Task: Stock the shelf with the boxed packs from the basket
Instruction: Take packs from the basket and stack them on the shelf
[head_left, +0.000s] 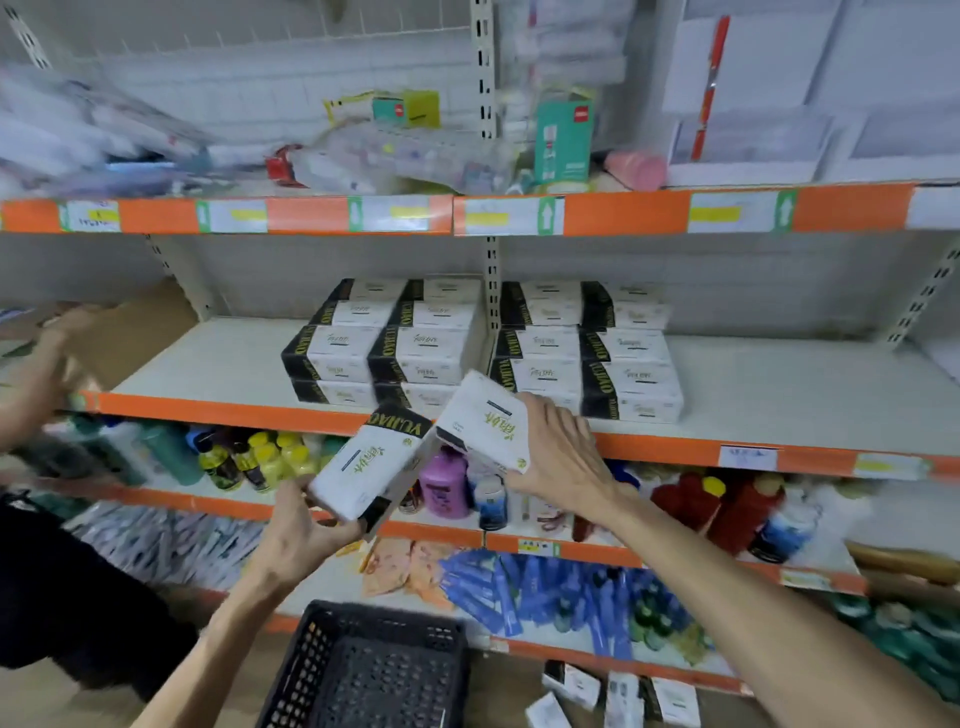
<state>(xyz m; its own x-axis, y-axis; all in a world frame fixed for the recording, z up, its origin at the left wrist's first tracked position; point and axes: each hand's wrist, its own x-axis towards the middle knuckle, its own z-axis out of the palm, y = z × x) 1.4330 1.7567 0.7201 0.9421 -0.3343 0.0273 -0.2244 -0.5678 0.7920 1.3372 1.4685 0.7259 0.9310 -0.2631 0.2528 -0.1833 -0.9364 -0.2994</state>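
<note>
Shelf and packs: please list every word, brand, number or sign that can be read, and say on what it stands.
"YUJIAO": black end of the pack in the left hand.
"YUJIAO", sideways: black ends of the stacked packs.
Green writing on pack faces: not readable.
Shelf labels: white arrows on green; text blurred.
Bottles, upper boxes: too blurred.

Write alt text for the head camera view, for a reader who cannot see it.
A person's left hand and right hand each hold a white-and-black boxed pack in front of a store shelf where matching packs are stacked. A black basket sits below; more packs lie on the floor.
</note>
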